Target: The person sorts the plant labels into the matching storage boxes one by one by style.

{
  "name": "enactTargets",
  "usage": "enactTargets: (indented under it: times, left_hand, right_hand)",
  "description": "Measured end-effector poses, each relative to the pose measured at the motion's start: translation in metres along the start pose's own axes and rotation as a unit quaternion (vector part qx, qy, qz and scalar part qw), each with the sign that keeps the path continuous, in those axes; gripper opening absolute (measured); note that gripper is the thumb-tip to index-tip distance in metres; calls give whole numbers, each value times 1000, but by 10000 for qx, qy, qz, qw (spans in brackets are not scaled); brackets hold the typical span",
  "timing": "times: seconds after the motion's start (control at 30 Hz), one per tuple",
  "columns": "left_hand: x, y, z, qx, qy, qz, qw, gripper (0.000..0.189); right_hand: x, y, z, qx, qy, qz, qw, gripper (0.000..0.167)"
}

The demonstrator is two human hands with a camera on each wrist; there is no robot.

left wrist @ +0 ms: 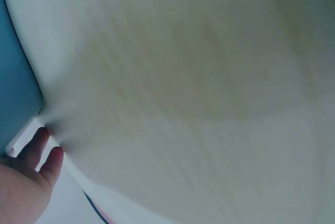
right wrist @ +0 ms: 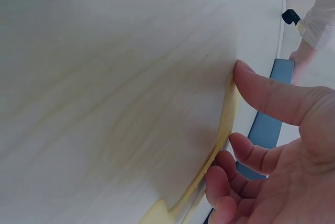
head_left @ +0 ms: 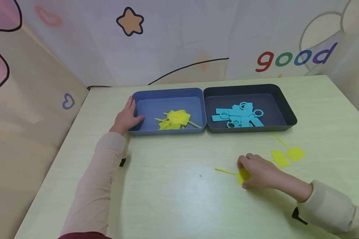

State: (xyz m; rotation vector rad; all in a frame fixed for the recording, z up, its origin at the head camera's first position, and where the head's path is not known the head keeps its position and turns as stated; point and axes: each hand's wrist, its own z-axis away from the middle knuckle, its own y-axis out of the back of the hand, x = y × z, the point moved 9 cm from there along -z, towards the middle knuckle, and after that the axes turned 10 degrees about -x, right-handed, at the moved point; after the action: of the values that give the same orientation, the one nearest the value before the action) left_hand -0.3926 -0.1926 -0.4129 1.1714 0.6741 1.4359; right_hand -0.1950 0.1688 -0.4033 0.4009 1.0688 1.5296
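Observation:
In the head view, my left hand [head_left: 125, 116] holds the left end of a blue tray [head_left: 167, 93], thumb over the rim and fingers along the outside wall. A pile of yellow plastic tags [head_left: 175, 119] with thin stems lies in that tray. My right hand [head_left: 261, 171] grips a yellow tag [head_left: 242, 176] by its flat square part, the stem pointing left. The right wrist view has the thumb at one edge of this tag [right wrist: 228, 110] and curled fingers at the other. Two more yellow tags [head_left: 295, 154] lie on the table just beyond the right hand.
A dark grey tray [head_left: 272, 96] stands against the blue tray's right side, holding a pile of light blue tags [head_left: 240, 114] with rings. Both trays sit near the back of the pale wooden table [head_left: 167, 186]. Printed curtains [head_left: 179, 39] hang behind and at the sides.

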Motion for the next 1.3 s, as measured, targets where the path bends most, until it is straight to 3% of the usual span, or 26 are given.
enactTargets:
  times: [0.37,0.73,0.87,1.13,1.3]
  left_hand:
    - [2,1,2,-1,31,-33,10000,81]
    - [3,2,2,7,-10,-58,10000,81]
    - [3,2,3,17,-26,-60,10000,81]
    - [1,1,2,39,-7,-22,10000,81]
    - [2,2,2,48,-4,-16,10000,81]
  right_hand:
    - [0,0,-2,-186,-48,37,9998,46]
    - [-24,20,-18,200,323,-272,9989,25]
    - [-36,20,-30,23,468,-399,9981,20]
    - [-47,9,-52,-658,283,-314,9969,21]
    - [-52,5,-60,-772,296,-244,9963,19]
